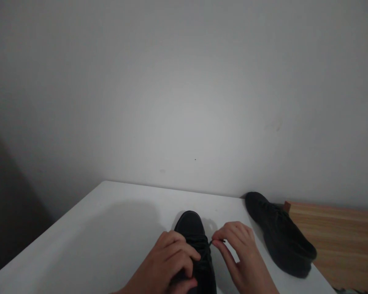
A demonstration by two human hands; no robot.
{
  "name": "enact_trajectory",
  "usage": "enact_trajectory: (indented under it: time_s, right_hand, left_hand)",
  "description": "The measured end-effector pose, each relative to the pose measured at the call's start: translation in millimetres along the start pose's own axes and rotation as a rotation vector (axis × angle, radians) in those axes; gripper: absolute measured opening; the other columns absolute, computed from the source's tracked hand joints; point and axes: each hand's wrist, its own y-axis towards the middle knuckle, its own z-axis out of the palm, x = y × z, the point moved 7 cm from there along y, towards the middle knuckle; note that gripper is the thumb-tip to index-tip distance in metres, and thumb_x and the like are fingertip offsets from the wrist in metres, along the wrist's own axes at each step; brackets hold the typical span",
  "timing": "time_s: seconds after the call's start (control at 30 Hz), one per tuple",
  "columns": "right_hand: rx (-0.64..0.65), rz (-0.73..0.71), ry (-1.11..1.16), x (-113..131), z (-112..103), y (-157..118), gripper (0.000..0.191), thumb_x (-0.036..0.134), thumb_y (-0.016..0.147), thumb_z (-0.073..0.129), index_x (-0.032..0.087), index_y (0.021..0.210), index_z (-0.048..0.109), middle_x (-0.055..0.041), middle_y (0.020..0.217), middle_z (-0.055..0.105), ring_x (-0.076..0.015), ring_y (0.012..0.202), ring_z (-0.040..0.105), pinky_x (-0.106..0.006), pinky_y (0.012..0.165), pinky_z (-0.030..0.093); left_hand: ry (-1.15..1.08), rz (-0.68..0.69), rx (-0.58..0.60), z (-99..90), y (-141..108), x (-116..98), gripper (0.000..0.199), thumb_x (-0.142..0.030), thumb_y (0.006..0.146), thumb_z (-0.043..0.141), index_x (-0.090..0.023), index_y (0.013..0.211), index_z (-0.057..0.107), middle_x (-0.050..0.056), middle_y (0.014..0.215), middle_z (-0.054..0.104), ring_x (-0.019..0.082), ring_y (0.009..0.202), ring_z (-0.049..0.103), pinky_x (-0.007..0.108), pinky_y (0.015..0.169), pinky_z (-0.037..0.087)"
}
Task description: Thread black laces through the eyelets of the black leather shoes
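A black lace-up shoe [190, 222] points away from me on the white table [116, 212], its heel cut off by the bottom edge of the view. Over its left side lies my left hand [168, 261], fingers curled onto the upper by the laces; what they grip, if anything, is hidden. To the right of the shoe, my right hand [239, 249] pinches a black shoelace [211, 242] between thumb and forefinger. The lace runs from the shoe's right eyelet side to the fingertips, and a short end pokes out past them.
Another black shoe [282, 237] lies at the table's right edge, toe toward the wall. Beyond that edge is a wood-grain board [340, 241]. A plain grey-white wall [184, 102] rises behind the table.
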Motion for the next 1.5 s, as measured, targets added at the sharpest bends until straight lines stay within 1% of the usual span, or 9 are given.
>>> enact_trajectory:
  time_s: [0.17,0.27,0.37,0.47,0.73,0.87,1.0,1.2,1.5]
  right_hand:
    - [-0.048,-0.106,0.055,23.5,-17.3,7.0,0.011,0.011,0.087,0.055,0.022,0.088,0.053,-0.0013,0.079,0.061,-0.0184,0.077,0.056,-0.032,0.070,0.043]
    - [-0.061,-0.234,0.057,37.8,-24.7,8.7,0.015,0.011,0.083,0.059,0.023,0.088,0.053,0.0001,0.077,0.064,-0.0181,0.076,0.058,-0.034,0.075,0.044]
    - [-0.060,-0.302,0.042,45.3,-23.9,9.0,0.017,0.014,0.080,0.066,0.025,0.087,0.054,0.0023,0.073,0.065,-0.0176,0.073,0.060,-0.037,0.081,0.043]
    - [-0.069,-0.279,0.056,45.2,-21.6,9.1,0.016,0.016,0.080,0.067,0.026,0.088,0.057,0.0019,0.073,0.067,-0.0189,0.073,0.062,-0.039,0.082,0.044]
    - [-0.058,0.070,0.367,18.6,-22.6,9.9,0.019,0.024,0.093,0.045,0.025,0.094,0.065,-0.0055,0.090,0.066,-0.0206,0.089,0.061,-0.034,0.077,0.048]
    - [0.079,0.268,0.534,6.1,-1.6,9.9,0.026,0.032,0.096,0.043,0.023,0.090,0.067,-0.0040,0.084,0.067,-0.0187,0.084,0.063,-0.031,0.077,0.049]
    - [0.214,0.306,0.560,5.4,16.6,8.4,0.019,0.034,0.090,0.055,0.024,0.087,0.070,-0.0035,0.086,0.070,-0.0190,0.086,0.064,-0.031,0.078,0.049]
    - [0.217,0.332,0.570,5.3,17.6,12.3,0.014,0.032,0.086,0.062,0.025,0.084,0.073,-0.0020,0.080,0.070,-0.0187,0.082,0.064,-0.031,0.077,0.049]
    - [0.292,0.332,0.603,5.4,19.7,16.0,0.012,0.025,0.086,0.060,0.021,0.081,0.069,-0.0025,0.082,0.068,-0.0182,0.084,0.063,-0.032,0.080,0.048]
  left_hand:
    - [-0.222,-0.587,0.129,15.4,9.9,23.3,0.011,-0.020,0.077,0.068,-0.020,0.083,0.059,-0.001,0.078,0.069,0.014,0.076,0.061,0.024,0.070,0.044]
    - [-0.306,-0.714,0.105,19.8,12.4,25.6,0.023,-0.018,0.072,0.072,-0.020,0.090,0.058,-0.006,0.066,0.068,0.012,0.064,0.060,0.023,0.065,0.043]
    - [-0.237,-0.504,0.038,17.6,20.3,16.7,0.005,-0.016,0.075,0.068,-0.019,0.077,0.065,-0.004,0.062,0.066,0.012,0.062,0.058,0.023,0.060,0.041]
    - [-0.139,-0.297,0.008,14.2,24.2,3.2,0.012,-0.017,0.081,0.062,-0.019,0.070,0.068,-0.001,0.062,0.064,0.014,0.065,0.058,0.025,0.060,0.042]
    - [-0.224,-0.369,-0.029,6.0,23.9,-0.1,0.012,-0.011,0.078,0.062,-0.019,0.074,0.069,0.000,0.068,0.070,0.012,0.066,0.062,0.022,0.061,0.048]
    - [-0.223,-0.278,-0.061,5.1,23.8,0.0,0.016,-0.006,0.072,0.063,-0.020,0.078,0.069,0.001,0.071,0.070,0.014,0.070,0.062,0.024,0.065,0.049]
    - [-0.009,-0.111,-0.011,5.1,24.9,-10.8,0.024,-0.001,0.073,0.055,-0.020,0.083,0.065,0.000,0.077,0.069,0.016,0.078,0.058,0.028,0.072,0.047]
    - [0.380,0.106,-0.007,7.0,24.6,-28.1,0.019,-0.011,0.091,0.042,-0.016,0.081,0.058,0.002,0.072,0.063,0.017,0.074,0.050,0.030,0.067,0.042]
    - [0.510,0.291,-0.150,4.7,21.2,-37.6,0.025,-0.012,0.094,0.043,-0.013,0.079,0.063,0.002,0.063,0.058,0.016,0.068,0.047,0.029,0.063,0.038]
